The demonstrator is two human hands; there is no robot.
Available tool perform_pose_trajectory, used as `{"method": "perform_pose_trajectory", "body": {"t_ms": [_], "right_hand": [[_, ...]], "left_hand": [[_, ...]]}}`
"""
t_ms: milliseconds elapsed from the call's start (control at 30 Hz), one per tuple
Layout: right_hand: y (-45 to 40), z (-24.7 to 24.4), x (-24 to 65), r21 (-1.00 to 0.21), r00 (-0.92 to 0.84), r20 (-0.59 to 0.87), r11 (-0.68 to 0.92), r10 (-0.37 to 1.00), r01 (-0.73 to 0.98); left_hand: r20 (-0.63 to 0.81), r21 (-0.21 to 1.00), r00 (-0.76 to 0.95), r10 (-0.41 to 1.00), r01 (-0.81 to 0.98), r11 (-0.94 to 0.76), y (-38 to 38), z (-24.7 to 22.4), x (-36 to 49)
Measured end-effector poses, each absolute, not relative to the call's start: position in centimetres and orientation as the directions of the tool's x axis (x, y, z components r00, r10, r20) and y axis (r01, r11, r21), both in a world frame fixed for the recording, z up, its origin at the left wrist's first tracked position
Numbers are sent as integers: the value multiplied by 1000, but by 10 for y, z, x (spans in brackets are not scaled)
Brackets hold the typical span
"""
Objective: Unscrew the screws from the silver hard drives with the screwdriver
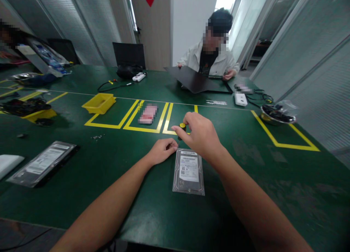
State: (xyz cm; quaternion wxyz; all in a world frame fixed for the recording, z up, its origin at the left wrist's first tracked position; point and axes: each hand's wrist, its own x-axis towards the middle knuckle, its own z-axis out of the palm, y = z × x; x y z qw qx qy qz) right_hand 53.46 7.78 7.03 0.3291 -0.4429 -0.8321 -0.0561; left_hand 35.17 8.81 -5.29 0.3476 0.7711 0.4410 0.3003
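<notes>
A silver hard drive [189, 172] with a white label lies flat on the green table [147, 204]. Above its far left corner, my right hand [198, 132] grips a small screwdriver [182, 126] with a black and yellow handle, its shaft pointing down. My left hand [164, 150] is at that same corner, thumb and fingertips pinched together close to the screwdriver's tip. Whatever sits between those fingertips is too small to make out.
Another hard drive [43, 162] lies at the left, near small screws [97, 137]. Farther back are a yellow bin [100, 103], a metal bowl [277, 115] of dark parts and a laptop [129, 55]. A person [209, 59] across the table holds a dark panel [191, 79].
</notes>
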Motion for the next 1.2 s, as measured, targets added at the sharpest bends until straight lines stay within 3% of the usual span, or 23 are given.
{"method": "perform_pose_trajectory", "body": {"t_ms": [200,300,633,1067,1167,1200], "right_hand": [[36,121,572,-121,-318,766,611,559,782],[12,120,600,-100,-342,727,585,595,805],[-17,-21,678,67,-466,428,487,775,871],[-24,-33,687,17,-374,337,392,864,920],[-32,-18,668,-12,-407,340,436,848,900],[-34,-12,658,-75,-448,331,496,830,865]], "left_hand": [[128,830,419,899,451,-328,89,-55,349],[133,810,415,900,478,-340,89,-57,348],[151,842,404,902,426,-331,85,-58,351],[169,876,315,934,386,-289,86,-66,353],[168,891,283,944,365,-268,88,-68,353],[166,896,277,947,359,-262,88,-68,353]]}}
